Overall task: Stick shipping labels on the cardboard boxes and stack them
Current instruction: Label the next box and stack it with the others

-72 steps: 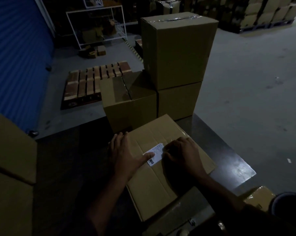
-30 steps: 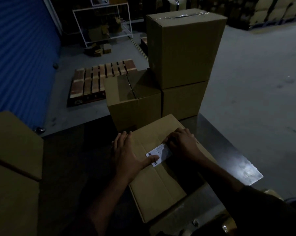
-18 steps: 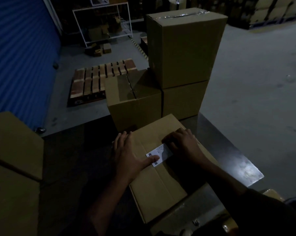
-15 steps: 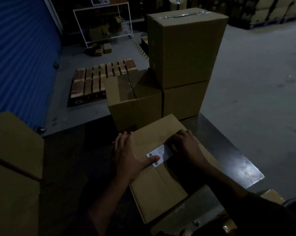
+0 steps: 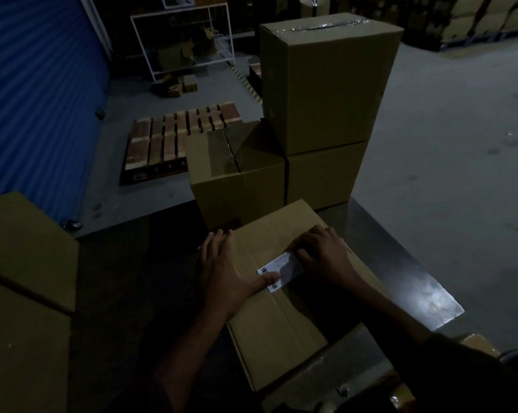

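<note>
A flat cardboard box (image 5: 284, 296) is seen lying on the dark tabletop (image 5: 400, 272) in the lower middle of the frame. A white shipping label (image 5: 281, 271) is laid on its top face, near the centre seam. The left hand (image 5: 222, 272) is spread flat on the box, its grip released, with the thumb pressed onto the label's lower left end. The right hand (image 5: 323, 254) is set on the label's upper right end with fingers bent; whether the label is pinched cannot be told. Beyond the tabletop, 3 sealed boxes (image 5: 326, 84) are stacked, and a wooden pallet (image 5: 174, 138) is seen on the floor at upper left.
</note>
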`<act>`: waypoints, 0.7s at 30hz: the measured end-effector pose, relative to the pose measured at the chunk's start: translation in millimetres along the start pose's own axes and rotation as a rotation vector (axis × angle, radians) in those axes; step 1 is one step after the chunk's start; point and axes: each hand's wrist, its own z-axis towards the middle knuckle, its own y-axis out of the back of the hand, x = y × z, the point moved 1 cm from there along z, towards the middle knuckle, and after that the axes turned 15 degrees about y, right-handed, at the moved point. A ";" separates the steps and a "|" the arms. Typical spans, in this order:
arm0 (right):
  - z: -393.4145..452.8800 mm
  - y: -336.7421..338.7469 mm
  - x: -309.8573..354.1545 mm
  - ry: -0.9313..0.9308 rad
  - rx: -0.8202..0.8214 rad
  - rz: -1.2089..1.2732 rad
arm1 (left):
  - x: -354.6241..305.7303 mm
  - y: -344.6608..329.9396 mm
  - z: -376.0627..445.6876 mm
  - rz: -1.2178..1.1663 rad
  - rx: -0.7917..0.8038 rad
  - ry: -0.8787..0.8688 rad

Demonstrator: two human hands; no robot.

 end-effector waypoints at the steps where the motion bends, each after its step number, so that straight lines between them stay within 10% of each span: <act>1: 1.3 1.5 -0.3 0.003 -0.002 0.018 | -0.4 0.1 0.0 0.006 -0.002 -0.002; 21: 3.9 3.0 -2.0 0.007 0.061 0.023 | 1.1 -1.2 1.9 -0.014 -0.005 -0.021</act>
